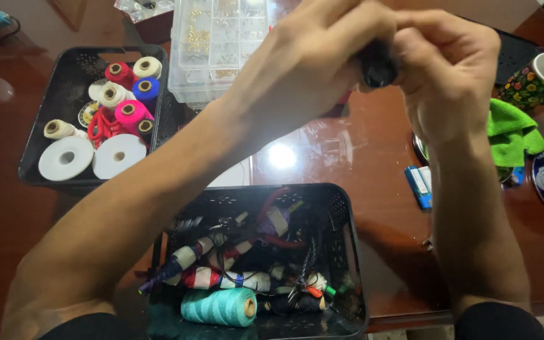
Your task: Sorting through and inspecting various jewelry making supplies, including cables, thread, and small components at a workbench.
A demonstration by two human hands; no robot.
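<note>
Head view: small black object (378, 68) mostly hidden between 2 hands (310, 60) (445, 63).

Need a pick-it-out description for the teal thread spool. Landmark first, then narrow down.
Start at the black plastic basket nearest the camera, under the forearms. Along its near edge, left of centre, lies the teal thread spool on its side, its tan core end facing right. It is the only teal thing there; the neighbours above it are white, red and dark wrapped bobbins.
</note>
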